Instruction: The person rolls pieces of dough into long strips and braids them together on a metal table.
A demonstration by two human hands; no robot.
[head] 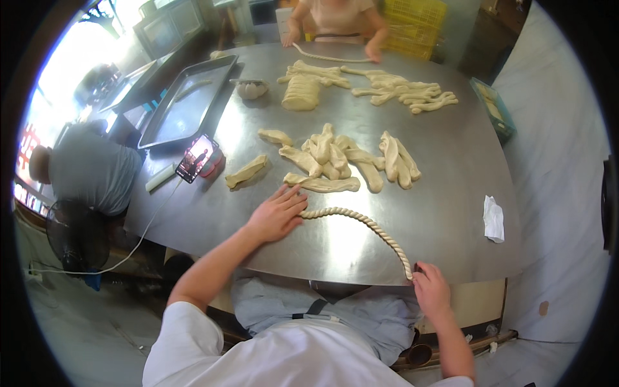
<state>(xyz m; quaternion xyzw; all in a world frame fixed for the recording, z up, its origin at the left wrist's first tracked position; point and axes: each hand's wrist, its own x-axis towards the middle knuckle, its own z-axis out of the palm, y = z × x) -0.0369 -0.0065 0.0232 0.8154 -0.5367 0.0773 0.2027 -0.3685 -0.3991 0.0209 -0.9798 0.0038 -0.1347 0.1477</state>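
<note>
A twisted dough rope [370,222] arcs across the steel table in front of me. Its left end runs under my left hand [276,215], which lies flat, palm down, with the fingers slightly apart. At the table's front edge, my right hand [430,288] pinches the other end between thumb and fingers. Just beyond my left fingertips lies a thick dough strip [324,184]. Behind it sits a loose pile of dough strips [333,152], with a smaller group of strips [399,162] to its right. One separate dough strip [246,171] rests on the left.
Across the steel table [449,193], a person [338,19] holds another dough rope [333,58] near more dough strips [401,87] and a ridged dough block [301,93]. Leftward are a metal tray [154,129], a propped phone [197,158] with a cable, and a cleaver-like tool [161,178]. White paper [493,220] lies right.
</note>
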